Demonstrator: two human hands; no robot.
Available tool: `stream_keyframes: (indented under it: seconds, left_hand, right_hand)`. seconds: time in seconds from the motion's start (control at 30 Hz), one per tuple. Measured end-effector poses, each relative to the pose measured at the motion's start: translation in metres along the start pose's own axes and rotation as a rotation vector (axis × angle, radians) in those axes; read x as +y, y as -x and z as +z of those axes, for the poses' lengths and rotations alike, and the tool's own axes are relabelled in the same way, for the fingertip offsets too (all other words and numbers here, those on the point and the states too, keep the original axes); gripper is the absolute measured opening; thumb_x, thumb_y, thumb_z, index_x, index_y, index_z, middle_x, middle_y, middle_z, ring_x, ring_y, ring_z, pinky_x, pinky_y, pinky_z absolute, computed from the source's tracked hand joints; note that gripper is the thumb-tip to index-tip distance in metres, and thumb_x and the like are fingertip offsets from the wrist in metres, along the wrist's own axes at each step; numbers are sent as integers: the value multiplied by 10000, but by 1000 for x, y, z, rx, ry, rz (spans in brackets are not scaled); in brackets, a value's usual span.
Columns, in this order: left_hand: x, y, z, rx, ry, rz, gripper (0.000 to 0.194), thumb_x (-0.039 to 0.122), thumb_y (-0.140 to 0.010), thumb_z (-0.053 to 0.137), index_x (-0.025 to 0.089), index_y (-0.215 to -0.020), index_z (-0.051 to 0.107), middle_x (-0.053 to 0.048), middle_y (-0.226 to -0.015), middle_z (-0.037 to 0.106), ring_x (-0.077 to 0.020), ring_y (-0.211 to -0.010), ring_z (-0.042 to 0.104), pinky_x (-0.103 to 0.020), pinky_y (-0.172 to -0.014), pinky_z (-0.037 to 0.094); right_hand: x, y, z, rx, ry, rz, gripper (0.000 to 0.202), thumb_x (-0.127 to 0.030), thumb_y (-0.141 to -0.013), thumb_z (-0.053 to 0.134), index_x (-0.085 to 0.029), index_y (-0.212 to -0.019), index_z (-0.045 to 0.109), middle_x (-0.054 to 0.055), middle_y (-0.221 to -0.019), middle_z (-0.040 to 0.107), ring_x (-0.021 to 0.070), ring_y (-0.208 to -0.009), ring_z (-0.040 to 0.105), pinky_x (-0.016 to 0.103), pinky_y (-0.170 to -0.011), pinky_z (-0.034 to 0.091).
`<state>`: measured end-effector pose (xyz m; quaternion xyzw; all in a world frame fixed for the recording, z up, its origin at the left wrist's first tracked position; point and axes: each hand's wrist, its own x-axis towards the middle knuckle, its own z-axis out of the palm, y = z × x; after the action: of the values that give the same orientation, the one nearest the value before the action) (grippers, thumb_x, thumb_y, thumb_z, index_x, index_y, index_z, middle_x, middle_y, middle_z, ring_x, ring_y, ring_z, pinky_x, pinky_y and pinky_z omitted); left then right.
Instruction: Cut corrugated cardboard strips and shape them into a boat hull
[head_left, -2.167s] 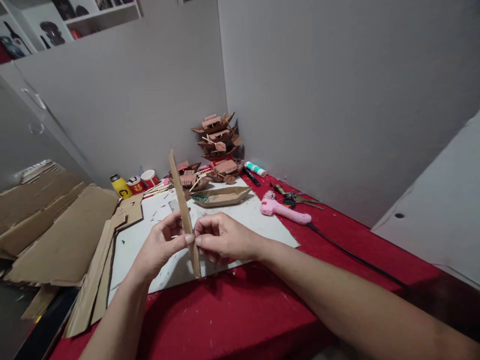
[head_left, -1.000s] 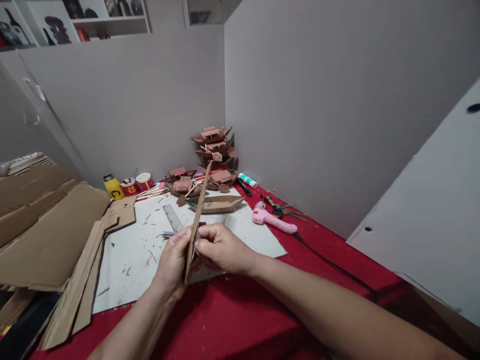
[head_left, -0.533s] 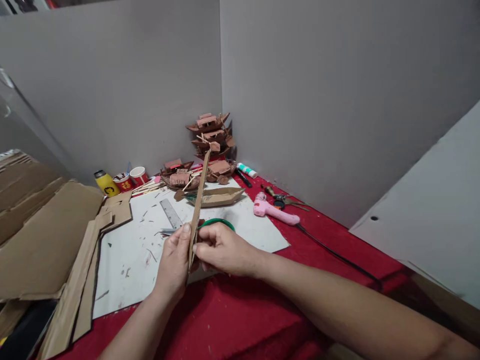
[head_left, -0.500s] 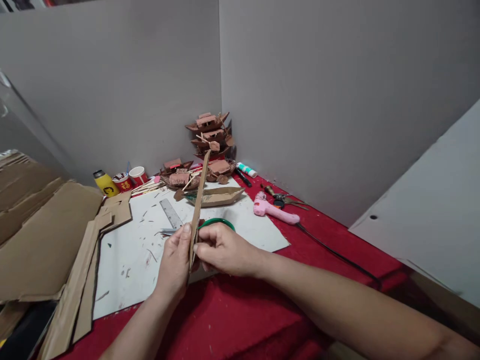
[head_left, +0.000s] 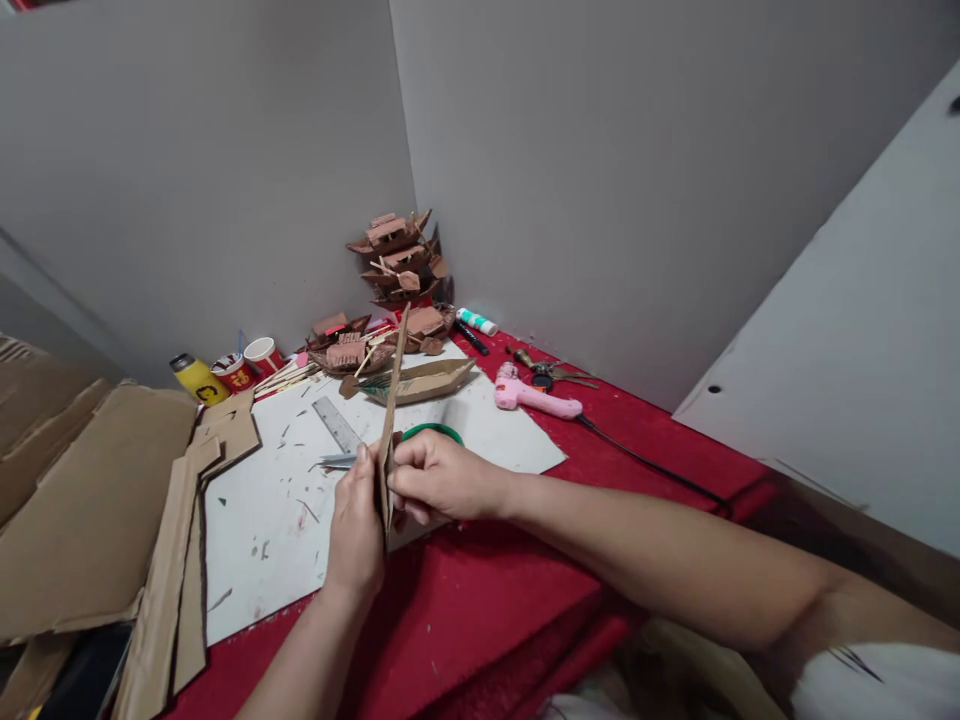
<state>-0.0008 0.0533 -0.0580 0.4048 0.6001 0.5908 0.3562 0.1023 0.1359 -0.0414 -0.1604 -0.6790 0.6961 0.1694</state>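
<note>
A long, narrow cardboard strip (head_left: 394, 385) stands nearly upright, its edge toward me. My left hand (head_left: 357, 525) grips its lower part from the left, thumb uppermost. On the other side my right hand (head_left: 442, 478) pinches the strip's lower edge with bent fingers. Behind my hands lie scissors with a green handle (head_left: 435, 430), blades out to the left, beside a metal ruler (head_left: 337, 424). Farther back is an open cardboard boat hull (head_left: 427, 382) on the white board (head_left: 274, 500).
Brown model boats (head_left: 394, 260) are stacked in the corner. A pink glue gun (head_left: 536, 396) with a black cord lies right, near pliers (head_left: 562, 374). A yellow bottle (head_left: 199, 380) and paper cups (head_left: 262, 357) stand back left. Cardboard sheets (head_left: 90, 510) fill the left side.
The view has shifted and tilted a little. The strip has turned more edge-on, and both hands keep hold of its lower part.
</note>
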Motion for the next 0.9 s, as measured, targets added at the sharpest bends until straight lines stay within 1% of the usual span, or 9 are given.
stream_keyframes:
  seconds: [0.1,0.2,0.3,0.37,0.5,0.57,0.67,0.8,0.9]
  left_hand:
    - [12,-6,-15,-154,-150,75,391,417,-846,543,175,-1142,626,-56,-1037,682,-205,-933,600,-276,-782,462]
    - [20,-10,-26,-212,-228,51,434,370,-827,572,178,-1215,593,-58,-1123,655,-218,-985,582,-310,-848,456]
    - [23,-11,-31,-230,-311,21,458,323,-828,544,147,-1250,563,-65,-1029,675,-200,-848,602,-315,-765,480]
    - [24,-11,-33,-288,-339,27,434,225,-807,523,140,-1229,571,-55,-971,678,-179,-779,594,-301,-730,476]
    - [23,-12,-33,-423,-269,3,440,46,-662,465,139,-1053,644,-25,-878,670,-157,-759,574,-244,-678,448]
    - [20,-14,-31,-399,-232,-13,427,38,-626,441,136,-982,654,-12,-803,655,-141,-711,551,-219,-622,422]
    - [17,-16,-30,-368,-203,-27,368,60,-649,438,133,-943,648,1,-742,619,-117,-643,492,-203,-572,386]
    - [16,-16,-33,-380,-217,-17,330,68,-687,442,142,-940,642,25,-691,554,-94,-591,412,-191,-542,350]
    - [15,-17,-36,-394,-221,-6,313,69,-702,453,145,-942,638,34,-664,509,-94,-595,402,-190,-548,349]
  right_hand:
    - [-1,1,-3,59,115,-114,206,-118,-689,443,-150,-492,492,-60,-391,465,49,-360,402,145,-360,288]
    - [1,0,-4,120,227,-128,205,-154,-709,468,-157,-504,464,-66,-404,433,51,-380,374,152,-360,260]
    - [7,-2,-2,127,323,-153,206,-148,-700,474,-150,-495,456,-69,-428,387,47,-415,342,156,-379,236]
    - [12,-3,0,111,369,-171,203,-141,-683,481,-145,-482,455,-69,-438,363,47,-433,334,161,-395,227]
    - [21,-6,5,57,332,-101,197,-117,-648,485,-142,-454,462,-66,-414,382,54,-429,368,168,-401,232]
    - [23,-7,7,59,273,-59,198,-104,-640,477,-147,-447,454,-71,-391,372,53,-407,364,168,-387,227]
    - [27,-8,9,64,199,-34,204,-102,-655,440,-160,-459,441,-76,-369,383,55,-366,368,164,-367,250]
    - [31,-9,10,47,120,-34,215,-96,-664,408,-175,-464,413,-77,-365,418,56,-338,377,160,-353,290]
    - [31,-10,9,31,113,-39,206,-89,-670,418,-170,-481,431,-80,-371,434,52,-341,393,150,-352,297]
